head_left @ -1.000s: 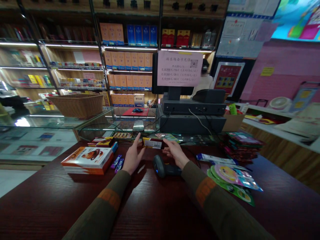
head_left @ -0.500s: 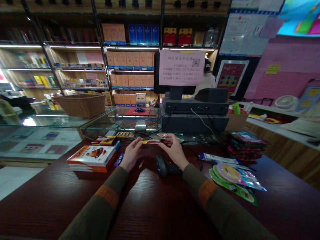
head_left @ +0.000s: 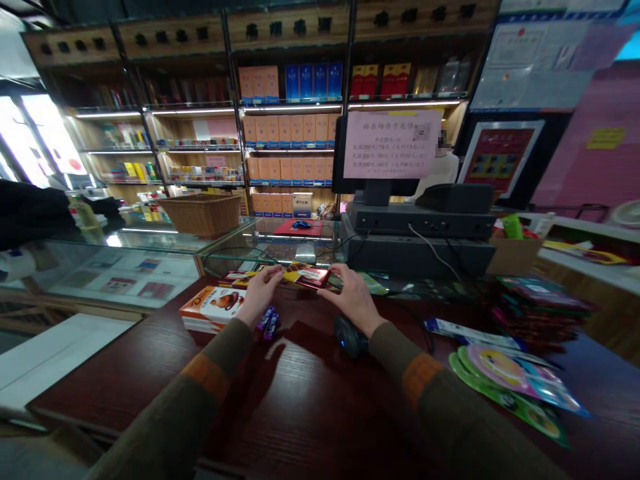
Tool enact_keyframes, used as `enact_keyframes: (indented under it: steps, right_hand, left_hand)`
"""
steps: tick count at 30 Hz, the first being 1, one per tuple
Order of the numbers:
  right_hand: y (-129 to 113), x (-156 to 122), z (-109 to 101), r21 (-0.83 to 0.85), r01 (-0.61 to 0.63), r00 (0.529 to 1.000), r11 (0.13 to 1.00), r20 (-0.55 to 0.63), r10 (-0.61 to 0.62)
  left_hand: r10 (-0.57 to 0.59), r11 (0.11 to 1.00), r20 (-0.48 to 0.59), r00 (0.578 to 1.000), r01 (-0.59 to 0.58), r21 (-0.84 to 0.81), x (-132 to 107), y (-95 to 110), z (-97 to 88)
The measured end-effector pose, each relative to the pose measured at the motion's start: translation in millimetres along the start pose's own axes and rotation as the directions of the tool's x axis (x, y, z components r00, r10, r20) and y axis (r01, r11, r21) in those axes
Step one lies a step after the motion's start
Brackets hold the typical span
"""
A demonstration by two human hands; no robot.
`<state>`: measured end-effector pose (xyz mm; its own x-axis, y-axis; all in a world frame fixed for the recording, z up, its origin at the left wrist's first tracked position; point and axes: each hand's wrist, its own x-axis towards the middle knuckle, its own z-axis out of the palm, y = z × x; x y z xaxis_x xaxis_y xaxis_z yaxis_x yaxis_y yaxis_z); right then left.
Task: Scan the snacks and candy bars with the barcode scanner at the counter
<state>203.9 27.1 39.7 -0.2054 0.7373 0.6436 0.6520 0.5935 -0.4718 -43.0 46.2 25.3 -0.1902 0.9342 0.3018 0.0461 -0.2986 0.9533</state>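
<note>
A flat red-and-yellow snack packet (head_left: 311, 275) is held up over the far part of the dark wooden counter. My right hand (head_left: 354, 300) grips its right end between thumb and fingers. At the yellow left end, my left hand (head_left: 261, 293) has its thumb and fingers closed. Beneath my right hand lies a black barcode scanner (head_left: 349, 335) with a small blue light. Two purple-wrapped bars (head_left: 271, 323) rest beside my left wrist. A white-and-orange box (head_left: 209, 308), partly covered by my left hand, sits to the left.
A grey cash register terminal (head_left: 420, 227) with a pink sign stands behind the hands. To the right are a stack of dark packets (head_left: 543, 310) and green and pink blister packs (head_left: 510, 373). A wicker basket (head_left: 203, 215) tops the glass case. One person (head_left: 440, 170) is behind the terminal.
My view has swung left, so the surroundings shift right. The packet has tipped from nearly edge-on to show its red-and-yellow face, still between both hands.
</note>
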Motion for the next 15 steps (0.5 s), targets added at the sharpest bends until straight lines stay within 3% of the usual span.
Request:
enact_keyframes:
  steps: [3, 6, 15]
  right_hand:
    - [-9, 12, 13, -0.041, 0.020, 1.000, 0.999, 0.007, -0.020]
    - [-22, 25, 29, -0.057, 0.020, 0.999, 0.998, 0.039, -0.017]
    - [-65, 58, 84, -0.108, 0.002, 0.993, 0.994, 0.120, 0.012]
  left_hand:
    - [0.094, 0.979, -0.013, 0.996, -0.090, 0.185, 7, 14, -22.5]
    - [0.112, 0.950, -0.036, 0.993, -0.096, 0.296, 9, 26, -45.1]
    - [0.022, 0.933, -0.059, 0.998, 0.001, 0.361, 16, 39, -104.1]
